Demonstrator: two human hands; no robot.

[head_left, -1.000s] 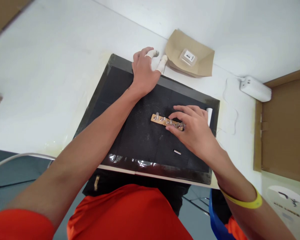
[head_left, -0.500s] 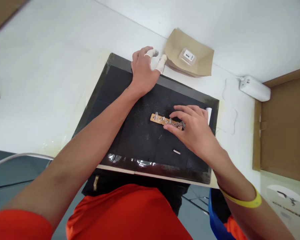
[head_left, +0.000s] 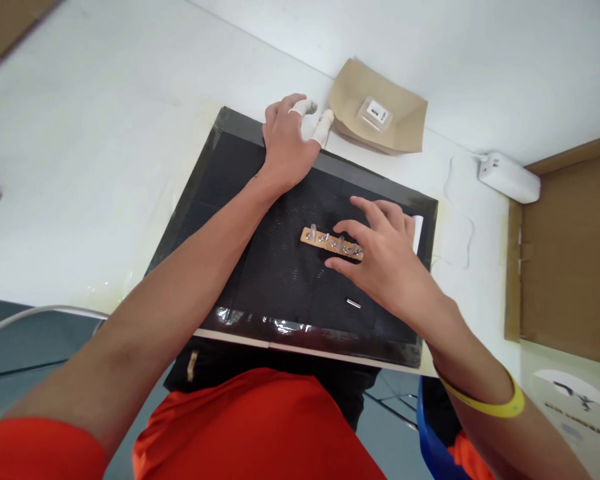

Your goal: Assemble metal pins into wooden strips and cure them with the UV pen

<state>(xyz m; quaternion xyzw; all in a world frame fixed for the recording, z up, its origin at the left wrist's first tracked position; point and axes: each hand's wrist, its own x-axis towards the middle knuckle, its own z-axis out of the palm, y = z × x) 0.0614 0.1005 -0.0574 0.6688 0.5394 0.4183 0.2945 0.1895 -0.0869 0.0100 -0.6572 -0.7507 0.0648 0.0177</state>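
A small tan strip (head_left: 325, 241) with several metal studs and clear pegs lies on a black mat (head_left: 260, 267). My right hand (head_left: 387, 257) rests over the strip's right end, fingers spread and slightly lifted, thumb beside the strip. My left hand (head_left: 287, 143) lies at the mat's far edge, with white finger cots on two fingertips that reach toward a brown paper bag (head_left: 380, 110); its fingers are loosely curled and hold nothing visible. A small metal pin (head_left: 353, 304) lies loose on the mat, near my right wrist.
A clear packet with a label (head_left: 379, 112) sits on the brown bag. A white adapter (head_left: 509, 177) with a thin cord lies at the right. A cardboard box (head_left: 570, 253) stands at the far right. A white cylinder (head_left: 419, 230) lies behind my right hand.
My right hand's fingers have lifted and spread a little off the strip's right end. The left hand and the strip have stayed in place.
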